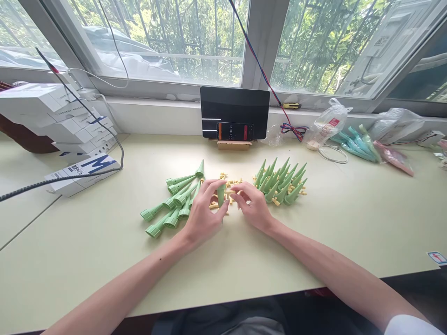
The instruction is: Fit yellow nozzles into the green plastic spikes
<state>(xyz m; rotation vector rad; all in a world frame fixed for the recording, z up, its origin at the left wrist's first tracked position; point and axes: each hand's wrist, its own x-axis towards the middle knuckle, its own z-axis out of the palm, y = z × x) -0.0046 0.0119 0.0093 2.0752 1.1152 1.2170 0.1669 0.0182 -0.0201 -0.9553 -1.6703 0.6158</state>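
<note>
My left hand (202, 215) is closed, thumb and fingers gripping a green cone-shaped plastic part (220, 194) held roughly upright. Facing it, my right hand (254, 208) pinches a small yellow plastic peg (232, 189) at its fingertips, close beside the green part. Loose yellow pegs (223, 176) lie on the table behind and between both hands. To the left, several green cones (151, 213) rest in a loose heap, hollow ends toward me. A cluster of green cones with yellow pegs fitted (279, 181) stands beyond my right hand, tips pointing up.
A phone showing a timer (235, 131) leans on a black tablet-like panel (234, 104) by the window. White boxes (84, 173) and a black cable (120, 149) are on the left. Plastic bags (326, 122) and teal packets (359, 144) lie at the back right.
</note>
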